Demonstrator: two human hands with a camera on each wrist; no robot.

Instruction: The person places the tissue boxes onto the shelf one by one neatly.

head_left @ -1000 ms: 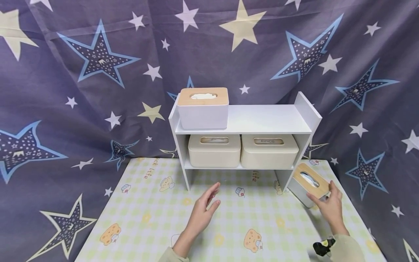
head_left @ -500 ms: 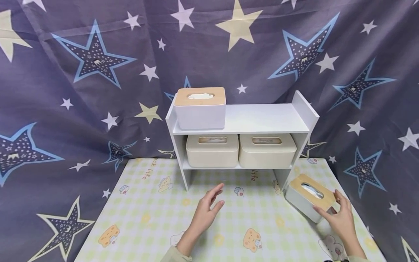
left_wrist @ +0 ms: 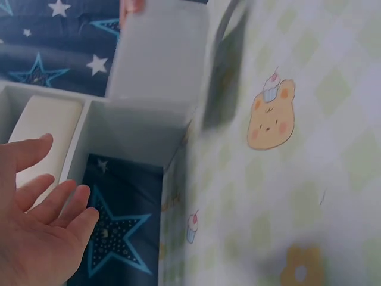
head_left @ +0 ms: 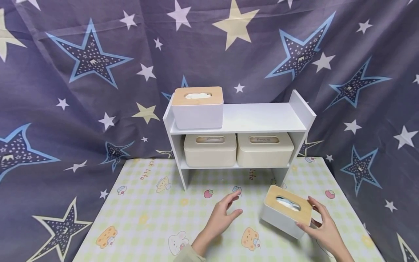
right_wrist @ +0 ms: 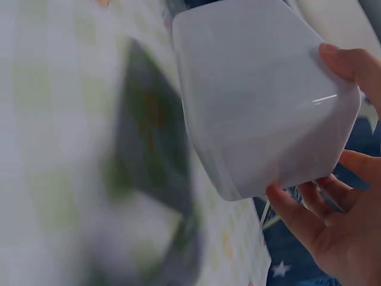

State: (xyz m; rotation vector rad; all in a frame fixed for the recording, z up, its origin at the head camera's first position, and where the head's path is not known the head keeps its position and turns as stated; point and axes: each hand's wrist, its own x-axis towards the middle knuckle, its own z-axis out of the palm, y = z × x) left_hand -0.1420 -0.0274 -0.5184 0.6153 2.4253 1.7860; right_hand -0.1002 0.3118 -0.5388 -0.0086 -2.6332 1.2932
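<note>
My right hand (head_left: pixel 322 227) grips the right end of a tissue box (head_left: pixel 283 218) with white sides and a wood-look lid, thumb on the near side and fingers on the far side. In the right wrist view the white tissue box (right_wrist: pixel 262 101) is lifted, its shadow falling on the tablecloth. Tissue shows through the oval slot. My left hand (head_left: pixel 220 220) hovers over the cloth to the left of this box, fingers relaxed and holding nothing. The left wrist view shows the left hand (left_wrist: pixel 47 208) palm up, with the white box (left_wrist: pixel 158 53) beyond it.
A white two-tier shelf (head_left: pixel 262 118) stands at the back. Another wood-lidded tissue box (head_left: pixel 197 115) sits on its top left; two cream tissue boxes (head_left: pixel 209 153) fill the lower tier. A star-patterned curtain (head_left: pixel 98 109) hangs behind the checked tablecloth (head_left: pixel 144 203).
My right hand has carried the wood-lidded tissue box from beside the shelf's right leg leftward and toward me. My left hand has shifted to the right, and the head view has turned slightly.
</note>
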